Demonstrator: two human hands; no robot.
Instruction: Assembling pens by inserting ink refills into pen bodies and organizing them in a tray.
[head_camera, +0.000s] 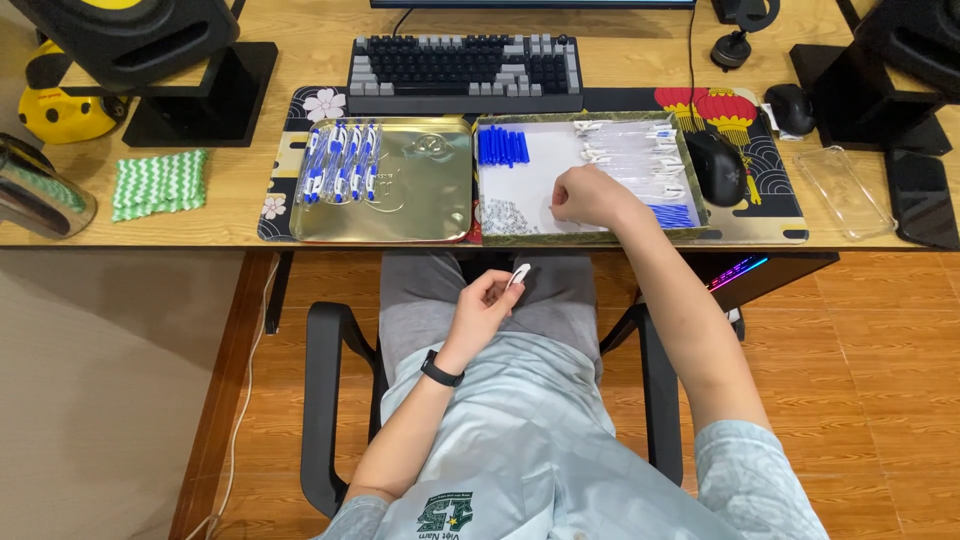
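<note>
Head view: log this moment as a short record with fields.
left hand: left hand over the lap, pinching a small white part
right hand: right hand reaching into the white tray
white tray: blue pieces, clear barrels, small springs
gold tray: gold tray with assembled pens
behind: keyboard

Home desk setup, computer corner of room. Wooden table (620, 50) carries mechanical keyboard (465, 72) under monitor edge, black mouse (716, 167) on patterned desk mat (750, 160), second mouse (791, 107) further right. Speakers on black stands at both ends: left speaker (130, 35), right speaker (915, 40). Black office chair (325, 400) on wood-look floor (860, 340). Coloured glow from PC case (738, 272) below table. Two trays of pen parts make it double as small assembly spot: gold tray (420, 200), white tray (530, 195).
</note>
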